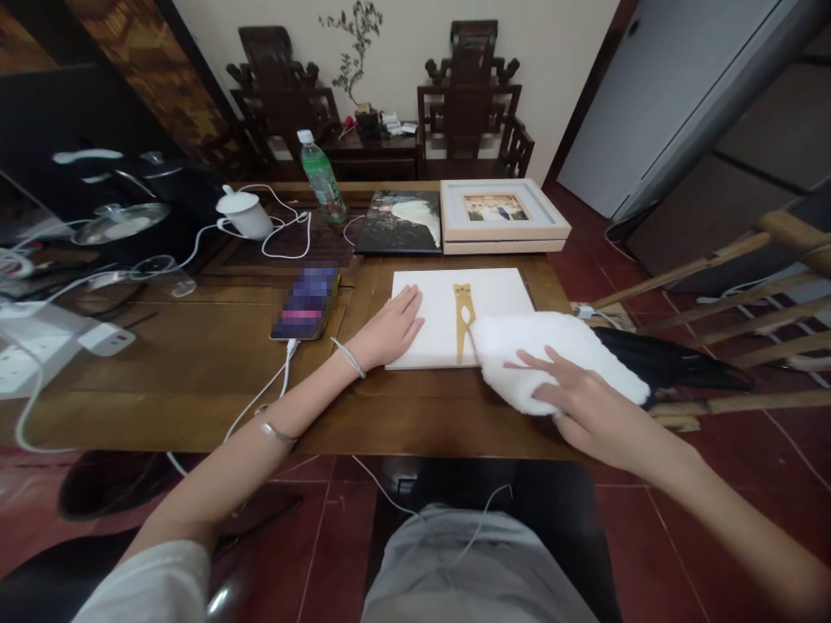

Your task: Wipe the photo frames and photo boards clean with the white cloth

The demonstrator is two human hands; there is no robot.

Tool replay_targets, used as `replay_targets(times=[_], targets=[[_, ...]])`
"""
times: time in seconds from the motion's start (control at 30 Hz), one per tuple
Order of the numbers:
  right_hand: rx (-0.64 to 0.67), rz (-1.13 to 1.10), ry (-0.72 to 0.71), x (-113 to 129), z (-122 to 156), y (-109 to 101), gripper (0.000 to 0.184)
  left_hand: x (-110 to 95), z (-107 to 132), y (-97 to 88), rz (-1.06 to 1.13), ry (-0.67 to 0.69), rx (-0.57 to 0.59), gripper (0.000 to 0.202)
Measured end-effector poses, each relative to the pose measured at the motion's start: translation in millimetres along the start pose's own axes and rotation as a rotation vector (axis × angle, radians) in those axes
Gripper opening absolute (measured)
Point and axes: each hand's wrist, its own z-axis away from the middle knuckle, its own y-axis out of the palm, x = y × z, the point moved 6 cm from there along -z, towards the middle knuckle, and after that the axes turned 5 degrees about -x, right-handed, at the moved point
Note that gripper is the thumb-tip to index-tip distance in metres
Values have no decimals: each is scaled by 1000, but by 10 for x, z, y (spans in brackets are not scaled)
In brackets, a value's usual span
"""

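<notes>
Left hand: the left hand (389, 330) lies flat, palm down, fingers straight and together, on the left edge of a white board (493, 298). It grasps nothing.
Left wrist: a thin bangle (349, 356) sits at the wrist, and a second one further up the forearm.
Right hand: the right hand (584, 407) rests palm down on a fluffy white pad (551, 346). Its fingers are spread and loose over the near end, not clenched around it.
White board: it lies flat on the wooden surface (195, 363), straight ahead of the person and between the two hands. A slim yellow figure (463, 316) is painted near its middle.
Fluffy white pad: it covers the board's near right corner and runs off past the right edge of the surface. Its left tip lies just beside the yellow figure.
Black part: a dark, tapering piece (668, 363) extends from the pad's right end, beyond the right hand.
Gap between hands: well apart, with the yellow figure between them.
Phone: a phone (306, 305) lies just left of the board, near the left hand, with a white cable (273, 389) running from it under the left forearm.
Far side: a dark print (402, 221) and a framed picture (499, 212) lie behind the board. A green bottle (323, 177) and a white lidded cup (243, 212) stand further left.
</notes>
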Motion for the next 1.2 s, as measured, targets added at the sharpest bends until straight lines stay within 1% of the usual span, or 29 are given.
replay_targets(times=[0.07,0.13,0.2,0.33,0.4,0.43,0.5,0.53,0.6,0.7,0.73,0.8,0.87,0.9,0.97,1.03,1.1,1.2], targets=[[28,-10,-2,-18,-20,-30,41,2,-1,1,7,-6,4,58],[19,-20,15,-144,-147,-30,39,3,0,0,14,-9,6,58],[-14,-18,57,-359,-355,8,37,2,3,-5,19,-10,6,58],[-96,35,152,-843,-869,143,37,-6,9,-25,15,-11,9,58],[-140,39,187,-993,-1092,193,39,-12,11,-32,5,-10,14,58],[-154,35,202,-1027,-1177,215,41,-14,11,-34,0,-9,16,58],[-157,25,218,-1001,-1269,259,46,-18,11,-39,-10,-5,14,58],[-148,24,219,-942,-1272,281,50,-20,11,-40,-12,-2,10,58],[-110,16,207,-743,-1189,328,54,-20,11,-39,-12,1,6,57],[-53,-4,163,-318,-900,361,52,-16,12,-31,-3,-3,6,57],[-53,-5,142,-169,-784,349,50,-15,13,-28,0,-5,6,57],[-21,-16,70,107,-570,328,47,-13,12,-24,3,-6,4,56],[25,-15,-2,290,-422,308,43,-12,12,-21,0,-6,1,56],[46,-11,-32,334,-385,299,42,-11,12,-21,-3,-7,-1,56],[72,-8,-79,329,-402,287,43,-8,12,-21,-7,-10,-2,57],[76,-16,-89,211,-535,287,47,-5,12,-19,-7,-12,-1,58],[72,-17,-57,18,-760,306,50,-1,12,-16,-5,-8,-1,58],[31,10,13,-277,-1168,348,50,2,11,-17,0,4,-6,57]])
